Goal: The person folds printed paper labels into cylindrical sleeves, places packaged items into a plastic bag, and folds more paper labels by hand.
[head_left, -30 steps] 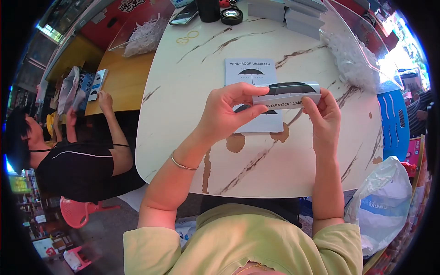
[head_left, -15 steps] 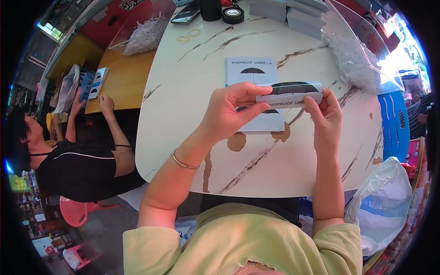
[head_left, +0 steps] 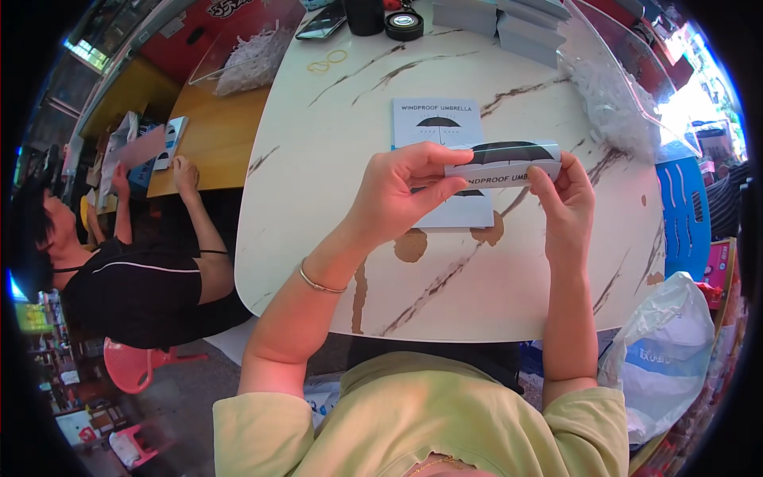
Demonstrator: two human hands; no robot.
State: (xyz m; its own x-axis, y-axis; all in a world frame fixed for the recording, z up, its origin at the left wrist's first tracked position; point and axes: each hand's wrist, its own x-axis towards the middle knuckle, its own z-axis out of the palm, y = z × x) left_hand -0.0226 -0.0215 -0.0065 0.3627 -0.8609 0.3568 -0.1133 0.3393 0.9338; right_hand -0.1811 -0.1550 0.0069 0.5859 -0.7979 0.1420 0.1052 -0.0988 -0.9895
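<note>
Between my two hands a sheet of paper [head_left: 509, 163] printed with a black umbrella and "WINDPROOF UMBRELLA" is bent over on itself, above the table. My left hand [head_left: 413, 187] pinches its left end between thumb and fingers. At the right end, my right hand [head_left: 563, 191] grips it with the thumb in front and the fingers behind. Beneath and beyond the held sheet, flat umbrella-printed sheets [head_left: 435, 111] lie on the marbled white table [head_left: 318, 199]; my left hand and the held paper partly cover them.
A clear bin [head_left: 612, 103] of plastic pieces stands at the right, beside folded grey papers [head_left: 528, 40]. Rubber bands [head_left: 327, 61], a phone [head_left: 322, 21] and a black round case [head_left: 404, 26] lie at the back. At the left, another person [head_left: 135, 278] handles papers.
My hands and the bent sheet have shifted very slightly right in view, with the same grip. The other person has raised a pinkish sheet at the left.
</note>
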